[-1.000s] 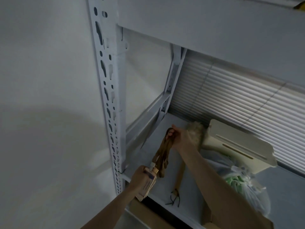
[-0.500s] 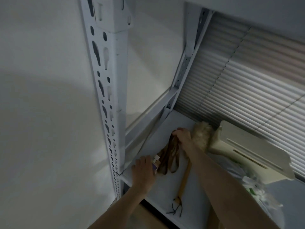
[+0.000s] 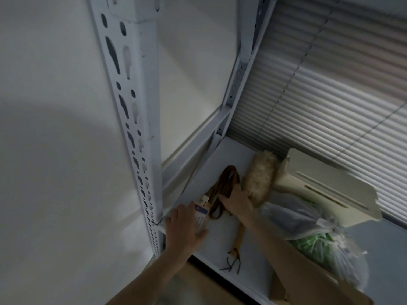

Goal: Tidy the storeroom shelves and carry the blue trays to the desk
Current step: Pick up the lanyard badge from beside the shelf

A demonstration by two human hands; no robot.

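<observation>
A brown lanyard (image 3: 224,188) with a white badge card (image 3: 200,216) lies bundled on the white shelf board (image 3: 253,256) near its left end. My left hand (image 3: 184,225) rests flat on the card, fingers spread. My right hand (image 3: 236,200) presses down on the strap's coils, fingers curled over them. A fluffy duster (image 3: 261,176) with a wooden handle (image 3: 240,234) lies just right of the lanyard, partly under my right forearm. No blue tray is in view.
A slotted white rack post (image 3: 134,119) stands at the shelf's left front corner beside a plain wall. A cream plastic holder (image 3: 326,192) and a clear bag with green contents (image 3: 317,241) sit to the right. Window blinds (image 3: 330,95) hang behind. A cardboard box (image 3: 198,287) shows below.
Both hands lowered the lanyard and card from mid-air onto the shelf. My left hand went from gripping the card to lying flat on it. The view tilted down and closer.
</observation>
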